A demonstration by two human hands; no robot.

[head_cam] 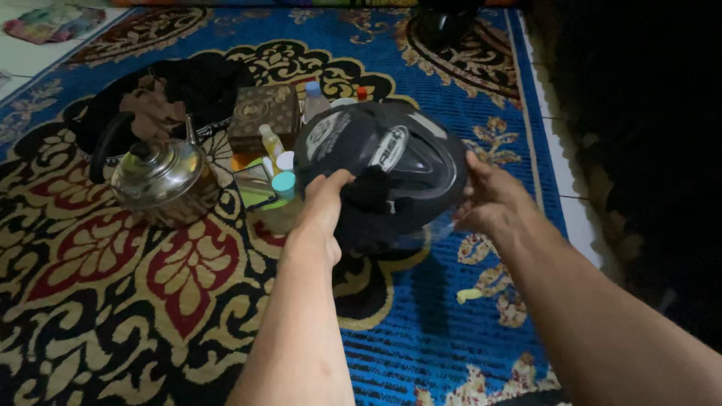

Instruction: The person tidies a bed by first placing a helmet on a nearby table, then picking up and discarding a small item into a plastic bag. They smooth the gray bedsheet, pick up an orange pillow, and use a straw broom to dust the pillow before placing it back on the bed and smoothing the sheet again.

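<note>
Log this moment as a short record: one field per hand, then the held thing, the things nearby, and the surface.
left hand: left hand grips the near left edge of the helmet
right hand: right hand holds the helmet's right side, by the clear visor
held thing: black helmet, lifted above the carpet
nearby: metal kettle, brown patterned box, small bottles, dark cloth
surface: patterned blue, red and black carpet

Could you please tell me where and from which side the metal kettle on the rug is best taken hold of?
Probably by the black arched handle of the kettle, coming from above: it stands upright on the rug, the handle arcing up at its left.
</note>
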